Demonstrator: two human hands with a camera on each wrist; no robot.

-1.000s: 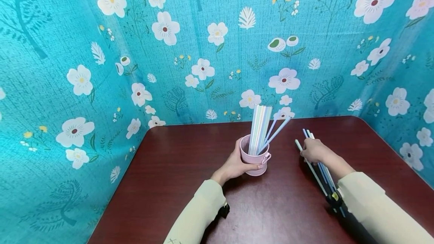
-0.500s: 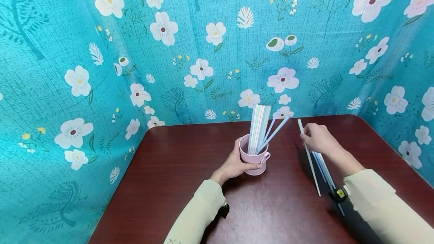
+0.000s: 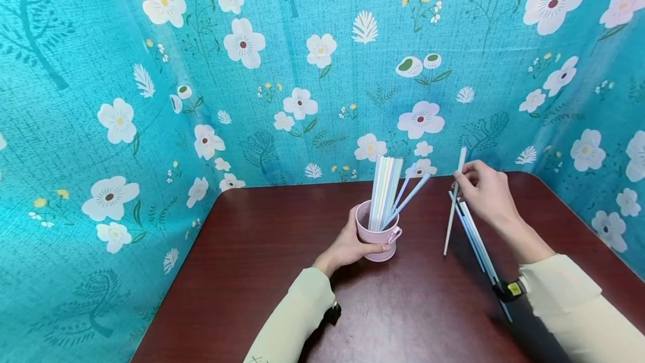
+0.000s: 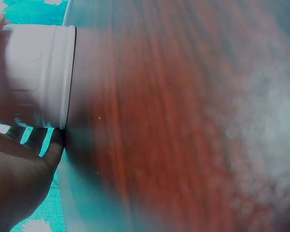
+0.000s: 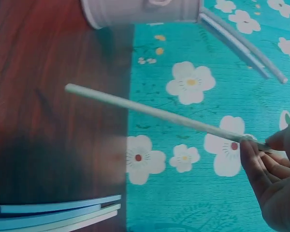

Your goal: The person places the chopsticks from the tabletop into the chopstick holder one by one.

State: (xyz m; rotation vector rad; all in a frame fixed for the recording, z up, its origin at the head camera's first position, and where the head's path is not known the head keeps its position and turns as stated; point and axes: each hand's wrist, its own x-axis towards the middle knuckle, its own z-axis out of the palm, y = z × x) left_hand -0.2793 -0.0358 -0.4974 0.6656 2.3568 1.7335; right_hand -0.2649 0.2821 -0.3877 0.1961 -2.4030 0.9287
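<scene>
A pink cup (image 3: 377, 235) with a small handle stands on the dark red table (image 3: 262, 273); several pastel straws (image 3: 386, 191) stick up out of it. My left hand (image 3: 353, 245) grips the cup's side, and the left wrist view shows the cup (image 4: 36, 75) against my palm (image 4: 19, 179). My right hand (image 3: 482, 186) pinches one pale straw (image 3: 452, 209) near its top, holding it almost upright above the table to the cup's right. The right wrist view shows that straw (image 5: 154, 113) lifted clear of the wood, the cup (image 5: 140, 12) beyond it.
A few more blue and white straws (image 3: 476, 240) lie on the table under my right forearm, also visible as loose straws (image 5: 58, 215). A teal flowered cloth (image 3: 302, 71) walls the table at the back and both sides.
My right hand picked one straw off the pile, raised it and tilted it from lying flat to nearly upright. The left hand stayed on the cup.
</scene>
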